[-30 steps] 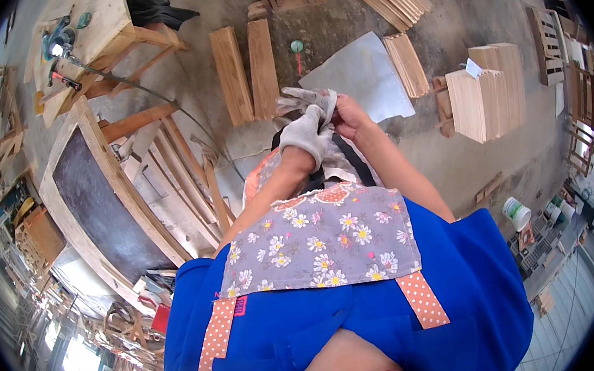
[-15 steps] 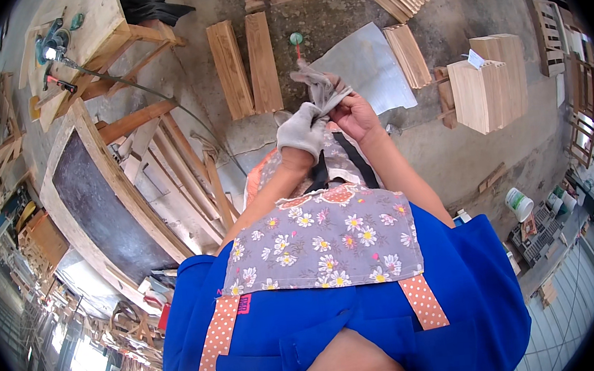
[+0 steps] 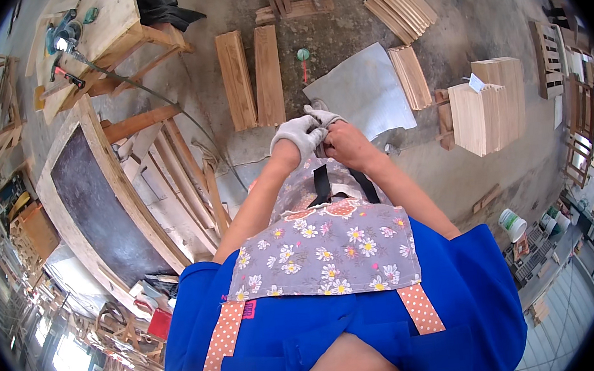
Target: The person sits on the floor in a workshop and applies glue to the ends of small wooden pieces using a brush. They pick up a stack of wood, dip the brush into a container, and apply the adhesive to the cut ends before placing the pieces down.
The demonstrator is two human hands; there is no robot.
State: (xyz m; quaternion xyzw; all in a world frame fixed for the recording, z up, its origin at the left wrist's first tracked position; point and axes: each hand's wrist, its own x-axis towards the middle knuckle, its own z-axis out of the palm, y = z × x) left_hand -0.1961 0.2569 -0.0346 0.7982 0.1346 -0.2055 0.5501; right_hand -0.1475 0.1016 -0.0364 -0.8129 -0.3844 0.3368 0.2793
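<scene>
Grey-gloved left hand (image 3: 295,137) and bare right hand (image 3: 351,145) grip a pale-grey fabric glove (image 3: 323,114) between them, near-left of a flat silvery sheet (image 3: 371,88); uneven tugging could make it slip loose.

- A gap ran between the planks (image 3: 269,75) and the grey sheet (image 3: 366,91), a green disc (image 3: 303,54) within.
- Room lay between the right hand (image 3: 351,143) and the board stack (image 3: 469,121).
- Leftward, a framed panel (image 3: 100,192) blocked the way.

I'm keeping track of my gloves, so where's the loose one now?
In the head view, the loose glove is in the upper half, slightly right of centre, between your gloved left hand and bare right hand.
</scene>
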